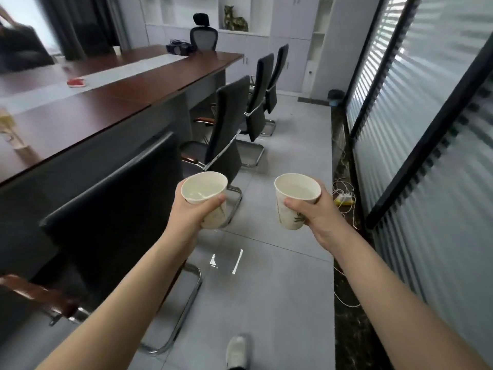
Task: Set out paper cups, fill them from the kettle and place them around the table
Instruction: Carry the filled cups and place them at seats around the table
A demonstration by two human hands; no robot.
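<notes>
Underfoot, a pale shoe (237,351) stands on the tiled floor (266,303). Beside the nearest black chair (112,209), the left hand (192,213) grips one paper cup (206,194) and the right hand (318,212) grips a second cup (293,206), both seemingly holding water, above the aisle. Further chairs (232,121) line the edge of the surface (120,84).

We hold the left paper cup (204,189) in our left hand (190,213), the right paper cup (296,190) in our right hand (317,212). The conference table (128,84) lies to our left, office chairs (229,121) along its side. The glass partition (426,129) stands to our right.
</notes>
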